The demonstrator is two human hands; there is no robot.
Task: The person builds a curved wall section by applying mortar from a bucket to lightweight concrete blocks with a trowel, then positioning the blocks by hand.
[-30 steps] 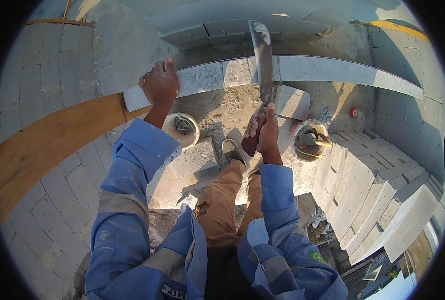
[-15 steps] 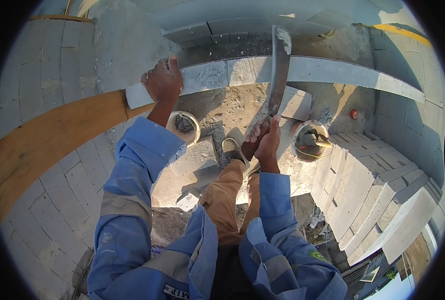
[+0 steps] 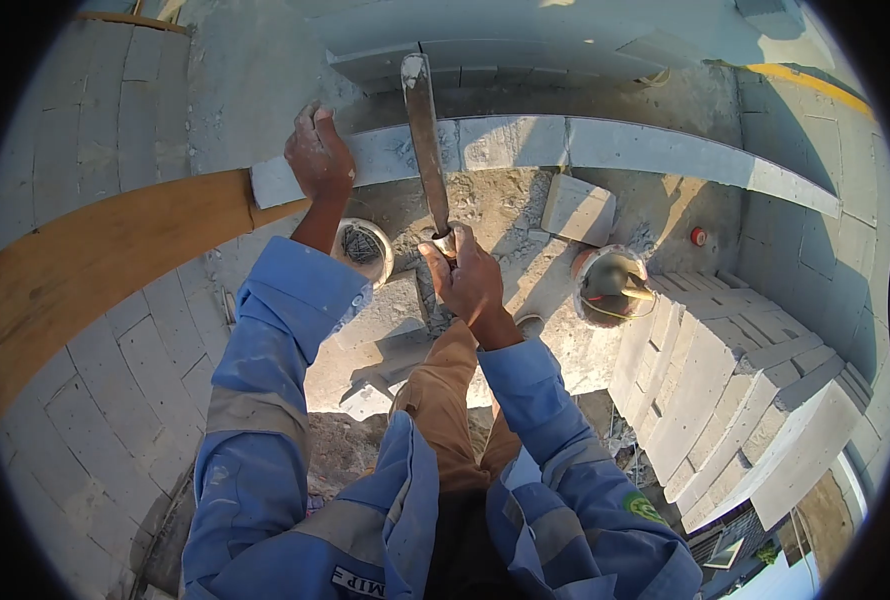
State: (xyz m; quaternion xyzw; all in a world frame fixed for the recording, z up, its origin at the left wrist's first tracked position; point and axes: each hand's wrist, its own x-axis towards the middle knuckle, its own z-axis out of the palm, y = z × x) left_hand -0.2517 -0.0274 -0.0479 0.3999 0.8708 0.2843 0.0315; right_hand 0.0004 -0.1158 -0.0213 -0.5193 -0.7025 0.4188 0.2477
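Note:
My right hand (image 3: 470, 280) is closed around the handle of a machete (image 3: 427, 140). Its long, dusty blade points away from me and crosses over the top of a row of pale concrete blocks (image 3: 655, 152). At the left end of that row, my left hand (image 3: 320, 160) is over the end block (image 3: 380, 157), its dusty fingers bent together near the far edge. Whether anything is pinched between those fingertips is too small to tell. A wooden board (image 3: 125, 225) meets the row just left of this hand.
Below the row stand a bucket (image 3: 383, 262) at left and another bucket (image 3: 578, 290) with a yellow-handled tool at right. A loose block (image 3: 579, 210) lies between them. Stacked blocks (image 3: 700, 375) rise at the right. A small red round object (image 3: 698, 236) is on the floor.
The machete and my right hand have swung left, bringing the blade nearer my left hand. My left hand has turned, its fingers now bunched toward the far edge of the row.

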